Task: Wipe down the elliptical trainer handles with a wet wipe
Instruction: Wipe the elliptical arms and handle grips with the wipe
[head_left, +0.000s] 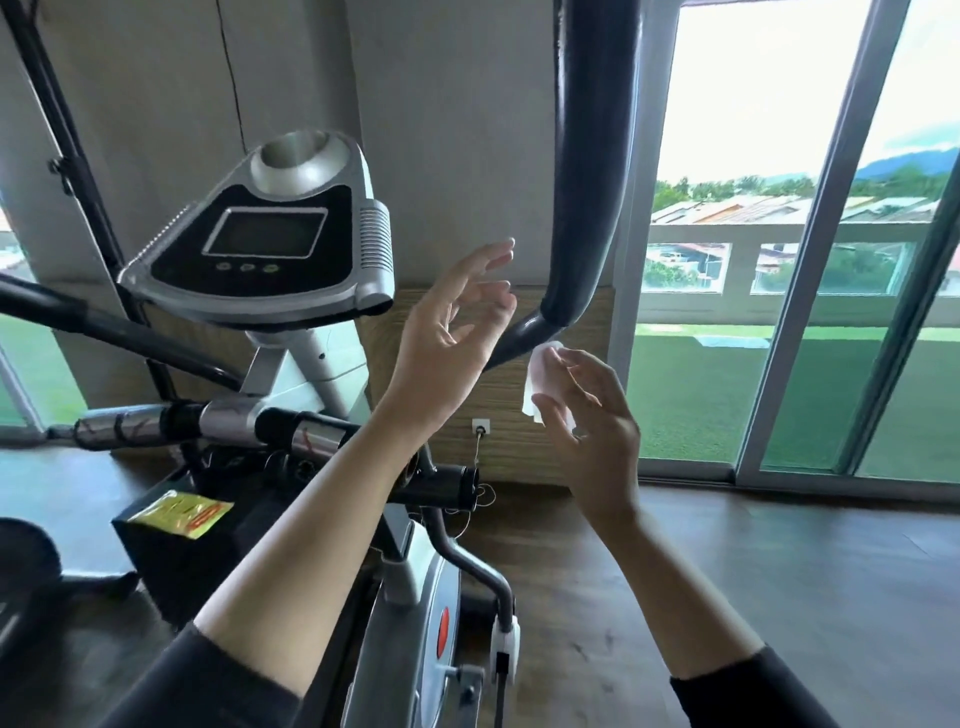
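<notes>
Two bare forearms in dark pushed-up sleeves (218, 680) reach up from the bottom of the frame toward an elliptical trainer in a room with a wood-look floor (810, 561). On the person's left, the left hand (452, 322) is raised palm-inward with its fingers spread and only loosely bent; it holds nothing and touches nothing, hanging just short of the machine's right handle (587, 171). Beside it and a little lower, the right hand (592, 415) pinches a small white wet wipe (540, 379) between thumb and fingertips, the remaining fingers relaxed and partly open. The wipe is crumpled into a soft fold, its upper edge right at the bend where the handle turns inward; whether it actually touches the bar cannot be told.

That handle is a thick, dark, matte-padded tube that drops from the top of the frame, curves at its lower end and runs on as a glossy black bar behind the left hand. The machine's silver-and-black console (270, 234), with a blank grey screen and three small buttons, sits to the left, tilted toward the camera. A second dark handle bar (104, 327) crosses below the console at far left. Lower down, a yellow packet (182, 514) lies on a black part of the frame. Sliding glass doors (841, 234) at right look out on a green lawn, a balcony rail and rooftops under a bright sky.
</notes>
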